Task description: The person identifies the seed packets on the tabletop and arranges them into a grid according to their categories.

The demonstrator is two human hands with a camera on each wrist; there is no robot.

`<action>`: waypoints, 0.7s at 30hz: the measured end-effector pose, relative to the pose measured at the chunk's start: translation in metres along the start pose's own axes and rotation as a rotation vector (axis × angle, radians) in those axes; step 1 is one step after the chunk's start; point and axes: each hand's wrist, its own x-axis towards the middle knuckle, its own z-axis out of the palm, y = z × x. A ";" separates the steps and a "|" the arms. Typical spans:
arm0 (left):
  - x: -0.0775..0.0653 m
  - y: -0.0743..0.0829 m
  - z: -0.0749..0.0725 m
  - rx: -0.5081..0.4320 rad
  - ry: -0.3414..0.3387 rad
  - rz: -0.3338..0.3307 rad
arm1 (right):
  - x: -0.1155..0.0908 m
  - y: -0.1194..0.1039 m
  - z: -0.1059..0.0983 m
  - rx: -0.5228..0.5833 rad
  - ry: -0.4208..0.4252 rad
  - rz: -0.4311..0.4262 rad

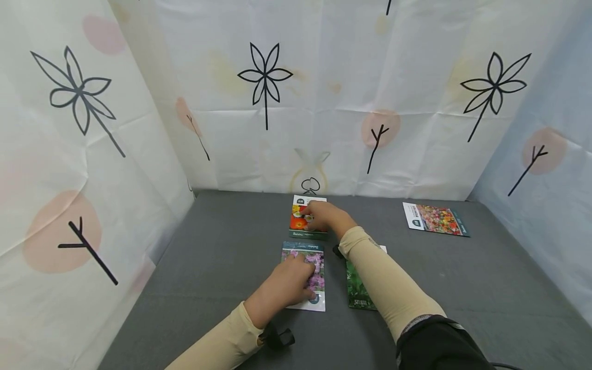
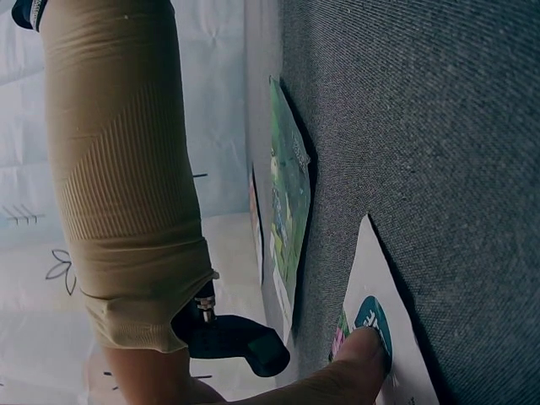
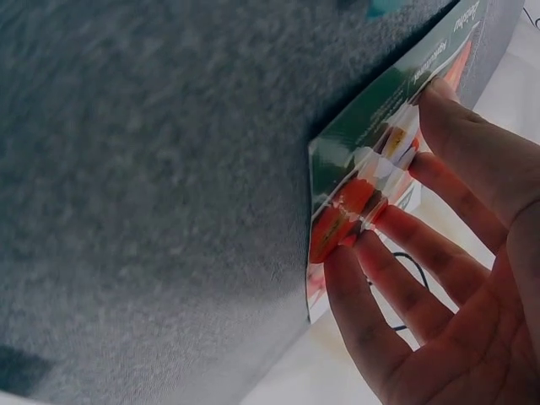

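Near the middle of the table lies a seed packet with pink-purple flowers (image 1: 318, 272). My left hand (image 1: 285, 281) rests on it, and in the left wrist view the thumb (image 2: 361, 359) presses its white end (image 2: 407, 371). Straight behind it is a seed packet with orange, yellow and white flowers (image 1: 298, 223). On that one my right hand (image 1: 326, 216) touches the printed face; the right wrist view shows its fingers (image 3: 354, 291) spread and fairly straight over the packet's green-edged front (image 3: 359, 160). A green leafy packet (image 1: 358, 289) lies under the right forearm, partly hidden by it.
A packet with many red and orange flowers (image 1: 437, 219) lies at the back right of the grey table (image 1: 222, 257). Patterned white cloth (image 1: 319, 128) hangs behind and on both sides. A black wrist mount (image 1: 279, 339) sticks out under the left wrist.
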 end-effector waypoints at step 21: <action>0.002 -0.001 0.002 0.007 -0.018 -0.006 | 0.006 -0.001 0.004 0.063 0.011 0.001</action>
